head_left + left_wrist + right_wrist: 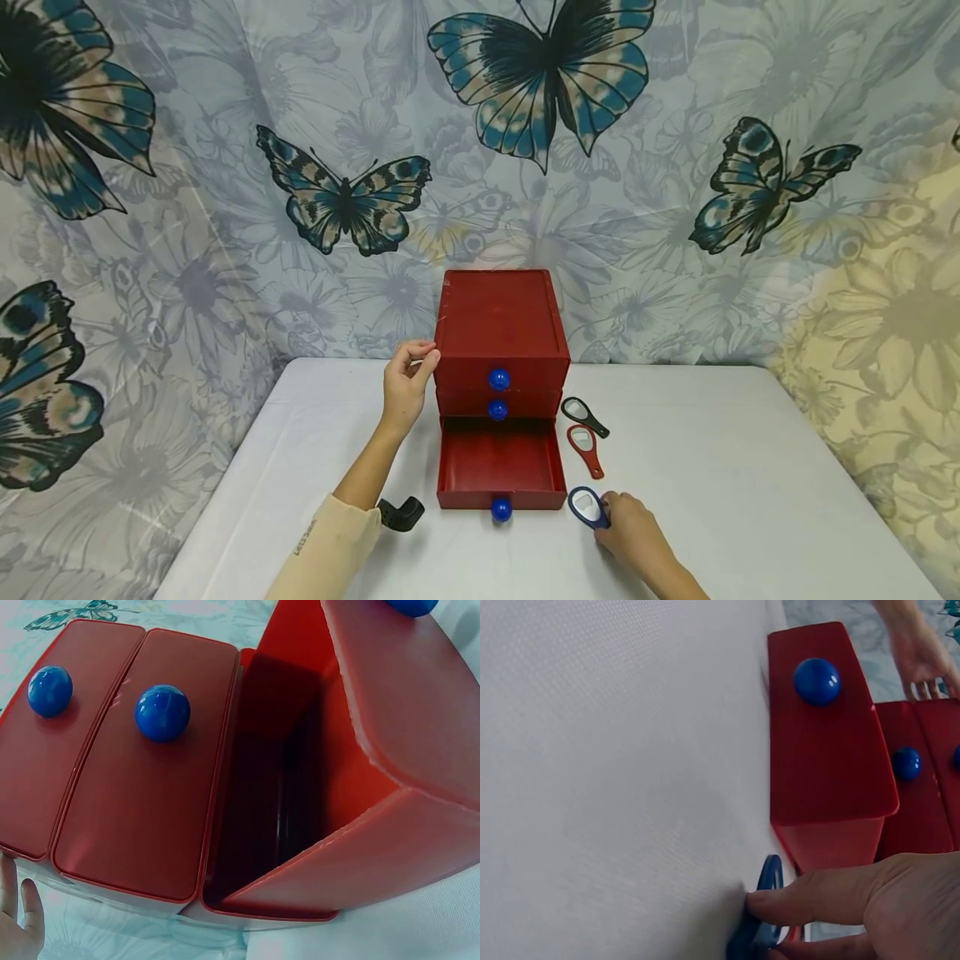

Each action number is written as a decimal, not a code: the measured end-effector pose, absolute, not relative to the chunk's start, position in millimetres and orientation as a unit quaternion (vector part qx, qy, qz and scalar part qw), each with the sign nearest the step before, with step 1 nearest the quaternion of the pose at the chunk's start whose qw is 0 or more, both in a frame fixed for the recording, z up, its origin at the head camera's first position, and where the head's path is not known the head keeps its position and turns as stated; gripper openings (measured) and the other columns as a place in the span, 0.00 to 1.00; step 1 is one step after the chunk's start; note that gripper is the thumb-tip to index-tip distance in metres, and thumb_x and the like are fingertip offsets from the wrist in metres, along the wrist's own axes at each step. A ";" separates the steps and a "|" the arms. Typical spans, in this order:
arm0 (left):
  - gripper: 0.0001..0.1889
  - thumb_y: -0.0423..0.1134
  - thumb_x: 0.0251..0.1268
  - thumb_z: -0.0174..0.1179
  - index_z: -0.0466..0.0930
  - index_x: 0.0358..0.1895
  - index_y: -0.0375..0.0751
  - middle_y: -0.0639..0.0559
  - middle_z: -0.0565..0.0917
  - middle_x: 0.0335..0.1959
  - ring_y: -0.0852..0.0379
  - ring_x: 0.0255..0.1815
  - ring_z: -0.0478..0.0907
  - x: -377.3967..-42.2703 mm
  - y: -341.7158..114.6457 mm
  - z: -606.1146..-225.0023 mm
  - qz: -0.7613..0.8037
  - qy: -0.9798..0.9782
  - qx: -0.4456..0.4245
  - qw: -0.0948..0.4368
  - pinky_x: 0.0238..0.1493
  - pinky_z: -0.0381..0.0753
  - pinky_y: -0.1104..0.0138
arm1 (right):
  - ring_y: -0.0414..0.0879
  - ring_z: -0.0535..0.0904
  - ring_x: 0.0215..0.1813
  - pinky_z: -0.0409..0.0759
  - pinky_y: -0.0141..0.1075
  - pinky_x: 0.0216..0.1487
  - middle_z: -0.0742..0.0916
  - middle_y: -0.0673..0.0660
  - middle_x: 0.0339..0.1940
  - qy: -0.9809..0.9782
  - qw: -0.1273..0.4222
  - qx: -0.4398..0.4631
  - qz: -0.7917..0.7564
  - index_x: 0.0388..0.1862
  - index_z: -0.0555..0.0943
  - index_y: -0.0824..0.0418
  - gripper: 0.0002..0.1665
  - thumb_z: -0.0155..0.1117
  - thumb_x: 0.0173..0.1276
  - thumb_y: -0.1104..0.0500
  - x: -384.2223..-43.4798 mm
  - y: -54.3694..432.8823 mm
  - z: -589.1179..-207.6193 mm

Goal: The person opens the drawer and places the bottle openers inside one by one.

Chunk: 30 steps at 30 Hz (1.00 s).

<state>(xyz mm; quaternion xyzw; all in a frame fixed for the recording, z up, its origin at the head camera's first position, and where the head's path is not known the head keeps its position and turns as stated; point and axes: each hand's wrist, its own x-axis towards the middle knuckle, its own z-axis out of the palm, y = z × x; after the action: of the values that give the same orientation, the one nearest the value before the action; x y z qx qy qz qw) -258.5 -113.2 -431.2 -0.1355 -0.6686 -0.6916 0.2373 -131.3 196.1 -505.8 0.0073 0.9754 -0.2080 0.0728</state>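
A red drawer cabinet (502, 315) stands at the back of the table, blue knobs on its drawers. Its bottom drawer (501, 468) is pulled out and bare inside; the two above are closed. My left hand (406, 390) touches the cabinet's left side near the top, its fingers fairly straight. Down by the drawer's front right corner, my right hand (636, 535) pinches a blue magnifying glass (587, 505) between thumb and fingers. In the right wrist view the thumb presses on the blue magnifying glass (744, 936) low over the white cloth.
Right of the cabinet lie a black magnifying glass (597, 427) and a red magnifying glass (591, 462) on the white table (697, 450). A black wrist-camera piece (402, 514) juts out by the left sleeve (330, 550). Behind hangs a butterfly-print cloth (585, 225).
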 end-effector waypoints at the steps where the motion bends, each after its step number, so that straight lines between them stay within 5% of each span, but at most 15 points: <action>1: 0.12 0.31 0.66 0.60 0.75 0.42 0.21 0.29 0.76 0.49 0.66 0.45 0.79 -258.5 -113.1 -431.0 -0.691 -0.669 -0.136 0.237 0.43 0.79 0.78 | 0.47 0.77 0.31 0.80 0.45 0.36 0.82 0.58 0.28 0.974 0.072 0.008 -0.212 0.41 0.80 0.75 0.24 0.76 0.46 0.66 -131.2 196.3 -506.1; 17: 0.13 0.32 0.67 0.60 0.75 0.43 0.20 0.29 0.76 0.49 0.68 0.44 0.78 -257.3 -112.9 -430.2 -0.689 -0.671 -0.137 0.237 0.43 0.79 0.78 | 0.43 0.68 0.26 0.63 0.31 0.27 0.75 0.51 0.20 0.950 0.051 0.021 -0.306 0.39 0.80 0.72 0.22 0.73 0.41 0.68 -125.9 203.8 -511.5; 30: 0.10 0.29 0.66 0.60 0.76 0.42 0.21 0.33 0.78 0.48 0.67 0.45 0.79 -258.9 -116.0 -426.8 -0.683 -0.681 -0.139 0.223 0.44 0.79 0.78 | 0.37 0.68 0.24 0.67 0.27 0.25 0.78 0.49 0.22 0.934 0.021 0.036 -0.354 0.42 0.81 0.70 0.23 0.73 0.42 0.67 -126.2 209.5 -501.3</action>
<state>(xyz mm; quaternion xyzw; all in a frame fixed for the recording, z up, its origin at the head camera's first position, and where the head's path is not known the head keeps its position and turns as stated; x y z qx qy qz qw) -258.9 -116.0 -426.8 -0.1388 -0.6813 -0.6833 0.2230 -126.2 209.5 -501.3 0.0363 0.9344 -0.3539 0.0207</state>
